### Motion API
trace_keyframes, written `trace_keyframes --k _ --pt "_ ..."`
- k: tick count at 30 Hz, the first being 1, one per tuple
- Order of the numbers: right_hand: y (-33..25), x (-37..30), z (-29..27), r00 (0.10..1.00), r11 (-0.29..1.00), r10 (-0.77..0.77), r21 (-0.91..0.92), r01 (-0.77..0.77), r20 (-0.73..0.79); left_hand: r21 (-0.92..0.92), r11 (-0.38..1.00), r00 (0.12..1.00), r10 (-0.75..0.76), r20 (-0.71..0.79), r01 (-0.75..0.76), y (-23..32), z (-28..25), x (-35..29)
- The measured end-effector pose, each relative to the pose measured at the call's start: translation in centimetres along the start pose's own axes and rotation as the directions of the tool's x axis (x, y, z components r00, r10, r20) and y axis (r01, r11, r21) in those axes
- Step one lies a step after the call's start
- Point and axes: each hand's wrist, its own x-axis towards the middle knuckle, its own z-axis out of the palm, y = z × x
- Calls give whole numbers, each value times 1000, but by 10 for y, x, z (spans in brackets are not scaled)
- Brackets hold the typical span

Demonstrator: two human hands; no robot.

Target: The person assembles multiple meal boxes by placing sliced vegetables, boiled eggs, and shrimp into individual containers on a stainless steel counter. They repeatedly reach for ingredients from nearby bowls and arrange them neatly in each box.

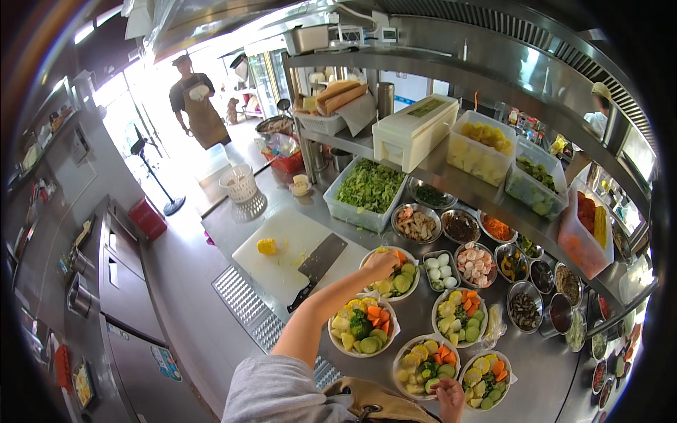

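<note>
My left hand (pixel 381 264) reaches over the farthest bowl of cut vegetables (pixel 396 284), its fingers closed and pointing down at the food; what they hold, if anything, is hidden. Close to my body, my right hand (pixel 449 399) is curled beside the near rim of another vegetable bowl (pixel 425 366), and I cannot make out anything in its fingers. More bowls stand around them: one with broccoli in the middle (pixel 361 326), one to the right (pixel 460 317) and one at the near right (pixel 486 381). They hold corn, carrot, cucumber and yellow slices.
A white cutting board (pixel 271 236) carries a cleaver (pixel 322 257) and a corn piece (pixel 266 246). A tub of chopped greens (pixel 367 189), a tray of eggs (pixel 441 271) and several ingredient bowls stand beyond. Tubs line the overhead shelf (pixel 451 185). A person in an apron (pixel 199 106) stands far left.
</note>
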Motion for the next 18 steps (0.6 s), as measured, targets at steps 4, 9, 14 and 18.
trace_keyframes --k 4,9,14,18 --pt "0 -5 -3 999 1000 -8 30 9 -51 171 985 988 -62 141 37 1 5 6" --pt "-2 -10 -8 998 999 -21 36 23 -56 351 931 984 41 175 -101 4 5 9" --pt "5 -5 -19 997 994 -77 78 76 23 437 899 968 -88 236 -25 8 -4 12" --pt "10 -5 -28 995 984 -98 152 92 32 477 878 963 -165 213 45 16 -3 11"
